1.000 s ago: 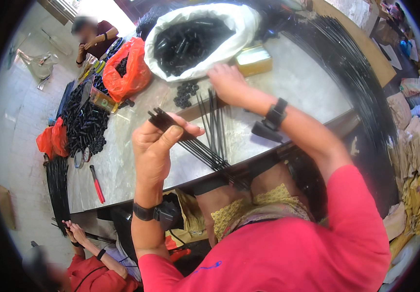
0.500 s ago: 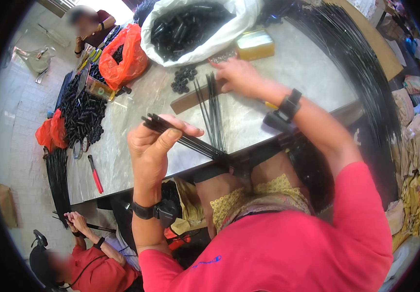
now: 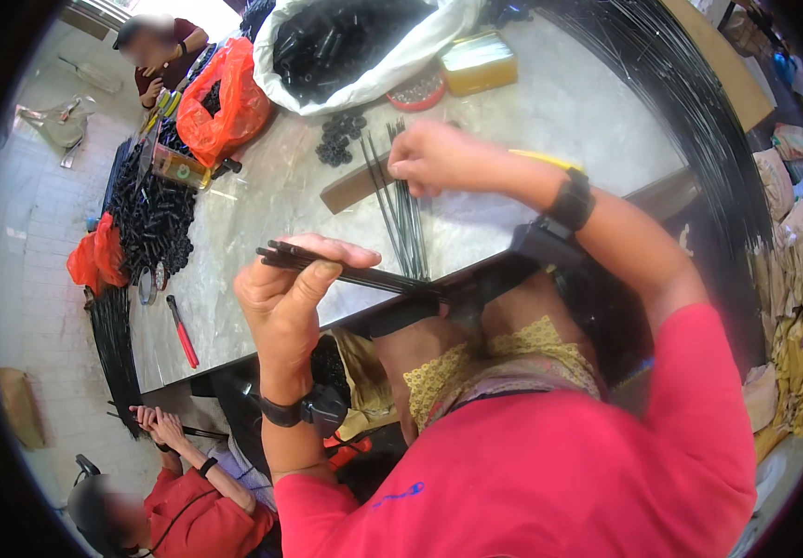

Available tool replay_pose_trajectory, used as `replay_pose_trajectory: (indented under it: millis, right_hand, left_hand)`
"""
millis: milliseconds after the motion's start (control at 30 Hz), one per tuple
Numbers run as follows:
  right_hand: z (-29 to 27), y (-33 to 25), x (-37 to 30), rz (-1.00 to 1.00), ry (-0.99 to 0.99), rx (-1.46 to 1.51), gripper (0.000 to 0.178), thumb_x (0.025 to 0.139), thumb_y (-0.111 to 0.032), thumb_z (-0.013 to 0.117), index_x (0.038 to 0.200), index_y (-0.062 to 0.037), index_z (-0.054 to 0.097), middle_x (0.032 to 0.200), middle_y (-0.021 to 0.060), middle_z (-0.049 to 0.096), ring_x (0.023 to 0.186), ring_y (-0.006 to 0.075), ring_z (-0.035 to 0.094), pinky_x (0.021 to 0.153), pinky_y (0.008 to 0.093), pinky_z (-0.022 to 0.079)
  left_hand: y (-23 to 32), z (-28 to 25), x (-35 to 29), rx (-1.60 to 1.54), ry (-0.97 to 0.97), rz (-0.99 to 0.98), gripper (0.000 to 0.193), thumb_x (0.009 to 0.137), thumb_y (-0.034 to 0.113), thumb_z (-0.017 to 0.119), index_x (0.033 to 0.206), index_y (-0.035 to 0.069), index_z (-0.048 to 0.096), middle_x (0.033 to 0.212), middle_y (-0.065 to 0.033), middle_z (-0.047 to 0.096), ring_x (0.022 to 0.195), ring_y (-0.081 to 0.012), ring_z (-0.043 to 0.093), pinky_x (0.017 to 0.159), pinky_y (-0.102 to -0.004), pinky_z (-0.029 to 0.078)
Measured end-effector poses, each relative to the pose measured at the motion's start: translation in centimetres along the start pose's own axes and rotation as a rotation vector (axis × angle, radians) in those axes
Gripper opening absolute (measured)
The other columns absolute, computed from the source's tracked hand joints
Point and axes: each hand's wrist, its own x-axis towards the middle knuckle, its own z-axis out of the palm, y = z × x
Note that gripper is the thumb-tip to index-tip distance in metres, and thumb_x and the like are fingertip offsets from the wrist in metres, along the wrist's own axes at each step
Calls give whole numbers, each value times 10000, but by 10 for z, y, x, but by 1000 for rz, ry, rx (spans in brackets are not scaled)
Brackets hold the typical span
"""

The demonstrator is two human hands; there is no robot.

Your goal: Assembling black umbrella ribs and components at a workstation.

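Observation:
My left hand (image 3: 282,293) is closed around several thin black rods (image 3: 375,277), holding them at a slant over the table's near edge. Their upper ends poke out past my thumb and index finger. My right hand (image 3: 446,160) has its fingers curled together above another bunch of black rods (image 3: 403,228). Anything between those fingertips is hidden or too small to make out. The bunch leans across a long brown block (image 3: 349,190). Beyond my right hand sits a red round dish (image 3: 417,100) of small shiny pieces, beside a yellowish transparent box (image 3: 481,79).
A white sack (image 3: 267,70) of black tubular parts stands at the far side. Small black rings (image 3: 338,139) lie before it. To the left are an orange bag (image 3: 234,121), heaped black parts (image 3: 155,209) and red-handled pliers (image 3: 183,335). Long rods (image 3: 690,102) cover the right side. Two people work nearby.
My right hand has drawn back from the red dish toward the leaning rods, its fingers now curled. The dish has come into view. My left hand keeps its rods, tilted slightly flatter.

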Motion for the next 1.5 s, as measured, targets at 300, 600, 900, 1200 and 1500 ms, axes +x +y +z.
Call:
replay_pose_trajectory:
  millis: [300,600,900,1200,1500]
  right_hand:
    - [33,-12,20,-74,42,-487,301,859,-295,637,814,-3,699,813,157,710,845,325,699,755,450,534]
    - [6,-11,-14,-98,-189,-204,232,875,-271,626,918,-57,703,747,124,689,704,287,680,719,409,524]
    - [22,-3,-20,-185,-36,-415,231,864,-223,594,885,-22,706,855,189,690,877,383,668,763,480,509]
    - [30,-17,4,-129,-55,-467,270,878,-215,554,828,18,681,845,224,675,861,400,660,737,483,514]
    - [21,-30,1,-89,-122,-558,195,799,-110,583,873,19,709,894,218,699,887,379,686,739,468,535]
  left_hand:
    - [1,4,-3,-45,41,18,102,907,19,642,961,-67,648,902,-190,713,855,-275,708,808,-374,572]
    - [4,2,-8,-6,60,11,115,906,31,646,949,-74,667,906,-185,716,852,-253,704,810,-352,560]
    - [1,2,-8,-3,61,-20,110,903,32,647,947,-64,678,905,-168,717,859,-227,695,806,-331,543]
    - [3,5,-9,-24,45,-2,97,905,14,639,957,-62,669,909,-173,715,867,-244,698,819,-348,552]
    - [1,2,-10,-22,15,32,91,910,-5,627,964,-73,650,912,-199,710,872,-278,701,822,-392,571]
